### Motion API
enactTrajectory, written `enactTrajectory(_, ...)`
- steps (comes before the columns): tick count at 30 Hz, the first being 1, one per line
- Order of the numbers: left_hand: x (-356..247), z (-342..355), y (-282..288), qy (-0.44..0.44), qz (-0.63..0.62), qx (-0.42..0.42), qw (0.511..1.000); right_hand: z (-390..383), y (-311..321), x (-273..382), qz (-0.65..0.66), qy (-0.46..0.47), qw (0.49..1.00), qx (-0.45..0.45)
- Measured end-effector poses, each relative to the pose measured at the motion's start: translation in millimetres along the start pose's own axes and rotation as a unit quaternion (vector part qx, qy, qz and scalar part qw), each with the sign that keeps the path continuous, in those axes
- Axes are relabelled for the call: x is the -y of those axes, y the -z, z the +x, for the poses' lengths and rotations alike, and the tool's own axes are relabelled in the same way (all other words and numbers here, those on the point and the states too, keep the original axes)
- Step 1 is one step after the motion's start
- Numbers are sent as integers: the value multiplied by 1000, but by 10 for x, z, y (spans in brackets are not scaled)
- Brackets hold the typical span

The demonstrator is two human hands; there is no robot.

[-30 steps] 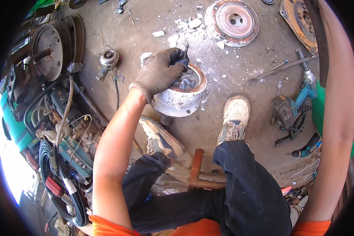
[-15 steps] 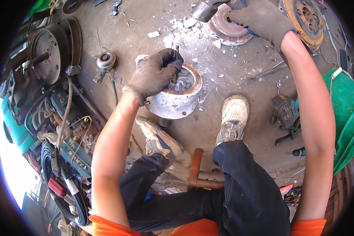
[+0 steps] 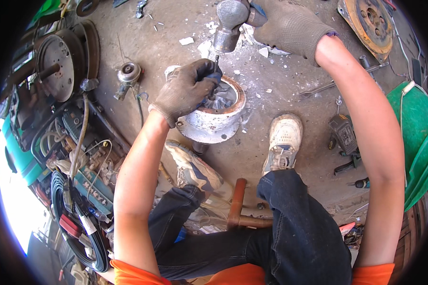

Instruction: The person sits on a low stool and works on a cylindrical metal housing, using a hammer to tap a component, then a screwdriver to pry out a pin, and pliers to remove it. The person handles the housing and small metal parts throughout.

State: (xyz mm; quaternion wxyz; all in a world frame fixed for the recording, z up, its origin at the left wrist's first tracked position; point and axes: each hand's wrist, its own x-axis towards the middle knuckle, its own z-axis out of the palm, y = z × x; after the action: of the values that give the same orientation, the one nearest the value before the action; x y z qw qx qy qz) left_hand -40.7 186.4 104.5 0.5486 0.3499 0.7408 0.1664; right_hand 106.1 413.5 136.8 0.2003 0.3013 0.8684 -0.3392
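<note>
You are sitting over a dusty concrete floor [image 3: 290, 142] strewn with white chips and metal parts. At your far left a heap of scrap machinery [image 3: 57, 142] with hoses and cables crowds the edge, topped by a round dark metal disc [image 3: 56, 66], and a small motor part [image 3: 128, 73] lies on the floor just beside it. Next comes your left hand [image 3: 188, 90], in a dark work glove, closed tight around a thin chisel-like tool [image 3: 216, 71] whose tip is set down into the round metal housing [image 3: 214, 118]; that housing, white outside with a rusty rim, stands on the floor right in front of your left shoe [image 3: 192, 166]. Just above the tool's upper end hangs the head of a hammer [image 3: 229, 23], which your right hand [image 3: 290, 28], in a grey glove, grips firmly near the head; whether hammer and tool are touching is hard to tell from here. Your right shoe [image 3: 283, 142] rests to the right of the housing. Further right lie a long wrench [image 3: 335, 85], a rusty flywheel [image 3: 371, 23] at the top, and a green sheet [image 3: 416, 142] at the edge.
</note>
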Motion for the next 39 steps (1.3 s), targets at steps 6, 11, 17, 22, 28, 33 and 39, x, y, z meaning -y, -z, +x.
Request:
enactTrajectory(6, 30, 15, -3, -19, 10, -1, 1000, -59, 496, 158, 87, -33, 979, -181)
enactTrajectory(11, -15, 69, -20, -15, 23, 6, 1000, -28, 386, 43, 42, -29, 989, -142)
enactTrajectory(17, -61, -11, 33, 18, 60, 11, 998, -82, -211, -22, 37, -58, 998, -7)
enactTrajectory(22, -13, -28, 13, -12, -109, -50, 993, -622, -284, -329, 89, -82, 979, -163)
enactTrajectory(28, 691, -391, 212, -32, -343, -377, 859, -1920, -876, -820, 372, -218, 899, -84)
enactTrajectory(33, 1635, -591, 43, 166, -294, -297, 893, -2964, -1847, -1206, 476, -400, 783, -23)
enactTrajectory(39, 2145, -546, -319, 209, -218, -304, 903, -3337, -2571, -1323, 227, -473, 851, 28)
